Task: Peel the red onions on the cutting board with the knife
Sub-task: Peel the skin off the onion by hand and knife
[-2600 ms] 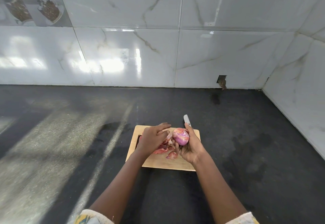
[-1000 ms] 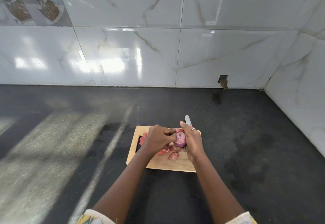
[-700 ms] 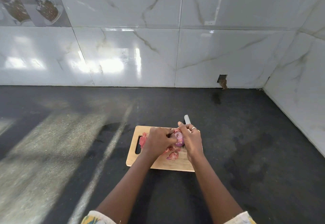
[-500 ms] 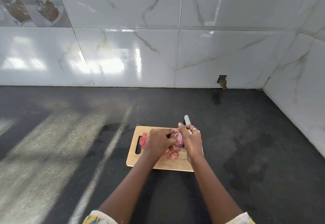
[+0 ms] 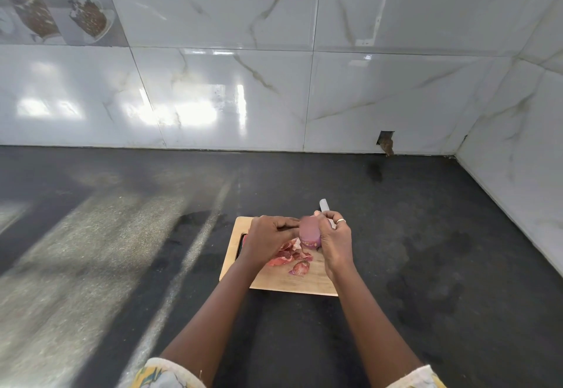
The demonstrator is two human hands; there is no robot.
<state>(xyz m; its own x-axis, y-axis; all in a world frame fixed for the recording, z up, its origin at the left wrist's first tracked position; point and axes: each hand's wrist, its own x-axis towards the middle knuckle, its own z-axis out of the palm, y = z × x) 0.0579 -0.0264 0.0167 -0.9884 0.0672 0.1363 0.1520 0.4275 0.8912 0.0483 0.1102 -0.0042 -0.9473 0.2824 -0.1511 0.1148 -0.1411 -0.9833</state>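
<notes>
A wooden cutting board (image 5: 307,284) lies on the dark counter in the head view. Just above it a partly peeled red onion (image 5: 309,233) is held between both hands. My left hand (image 5: 266,243) has its fingers closed against the onion's left side. My right hand (image 5: 335,240), with a ring on one finger, presses its thumb on the onion's top and grips the knife (image 5: 324,205). Only the knife's pale end shows past the fingers. Loose red onion skins (image 5: 292,258) lie on the board under the hands.
The black stone counter (image 5: 426,250) stretches all around the board. White marble-look wall tiles (image 5: 243,98) close it off at the back and on the right. A small hole in the tile (image 5: 386,141) sits at the back right.
The onion, first held up in my right hand alone, has come down over the board. My left hand has closed onto its left side. The onion has turned and shows more bare purple surface.
</notes>
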